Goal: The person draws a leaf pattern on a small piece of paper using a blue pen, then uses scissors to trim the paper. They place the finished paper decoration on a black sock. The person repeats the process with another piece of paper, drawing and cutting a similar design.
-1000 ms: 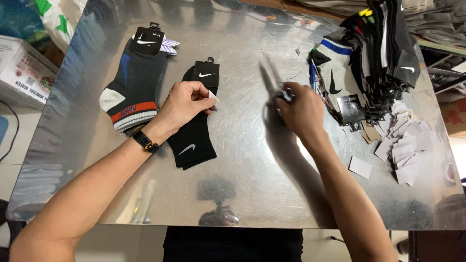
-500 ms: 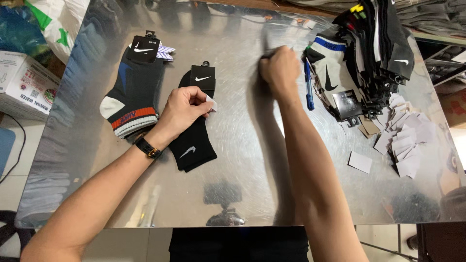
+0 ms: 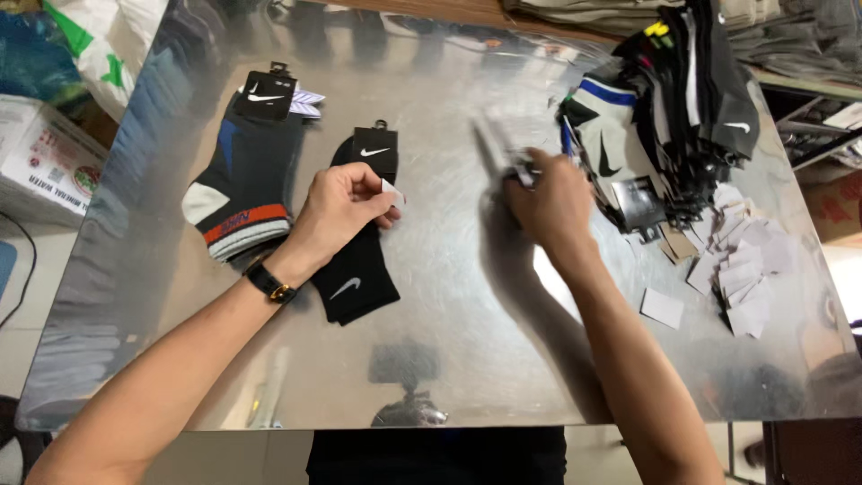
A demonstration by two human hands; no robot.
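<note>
Cardboard box (image 3: 40,166) sits at the far left, off the shiny metal desk (image 3: 431,359). On the desk's left lies a dark sock pair with blue, white and orange bands (image 3: 242,184), a black hang tag at its far end. Just right of it lies a plain black sock pair (image 3: 359,242). Your left hand (image 3: 337,211) rests on this black pair, fingers pinched narrow on a small white paper label (image 3: 392,191). Right of centre, your right hand (image 3: 552,202) is closed around a small tool (image 3: 521,171), too blurred to identify. Further right, a heap of mixed socks (image 3: 673,108) fills the far right corner, with loose white paper slips (image 3: 741,269) scattered nearer you.
</note>
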